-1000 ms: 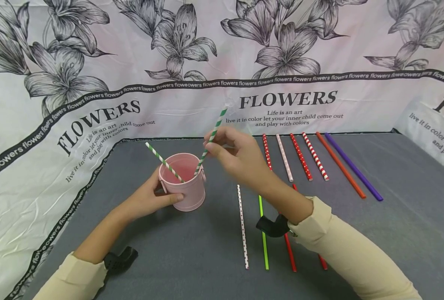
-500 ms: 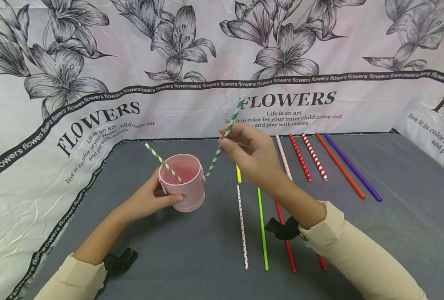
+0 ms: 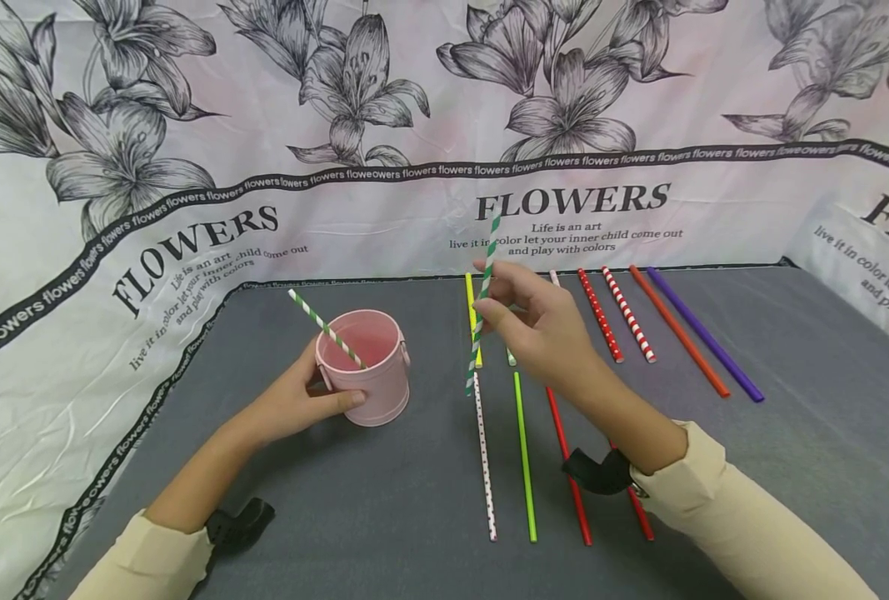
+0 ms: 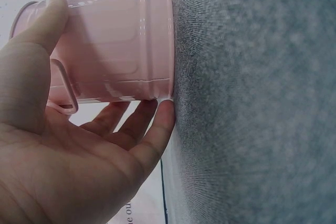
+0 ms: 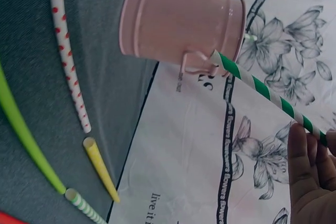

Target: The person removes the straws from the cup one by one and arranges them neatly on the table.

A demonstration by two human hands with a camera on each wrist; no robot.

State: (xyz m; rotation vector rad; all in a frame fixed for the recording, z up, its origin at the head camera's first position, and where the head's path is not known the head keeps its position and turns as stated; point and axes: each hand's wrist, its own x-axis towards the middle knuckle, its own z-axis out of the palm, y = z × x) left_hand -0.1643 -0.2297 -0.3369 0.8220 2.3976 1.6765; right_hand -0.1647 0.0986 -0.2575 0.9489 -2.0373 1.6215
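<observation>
My left hand [image 3: 294, 404] grips a small pink bucket [image 3: 379, 383] standing on the table, its thumb on the near side. In the left wrist view the fingers curl beneath the bucket's side handle [image 4: 65, 87]. One green-and-white striped straw [image 3: 326, 329] leans inside the bucket against its left rim. To the right of the bucket, my right hand [image 3: 545, 321] pinches another green-and-white striped straw [image 3: 491, 250], nearly upright. That straw's lower end is apart from the bucket and appears near the top of a white dotted straw [image 3: 485, 467].
Two rows of straws lie on the grey table [image 3: 384, 517]: yellow [image 3: 470, 304], lime green [image 3: 525, 458], red [image 3: 566, 458], red dotted [image 3: 600, 315], red striped [image 3: 628, 313], orange [image 3: 680, 331] and purple [image 3: 706, 333]. A flower-printed cloth [image 3: 384, 225] rises behind. My right forearm covers part of them.
My right hand has carried its striped straw away from the bucket's rim to the right, over the lying straws, and turned it more upright. The left hand and bucket stay put.
</observation>
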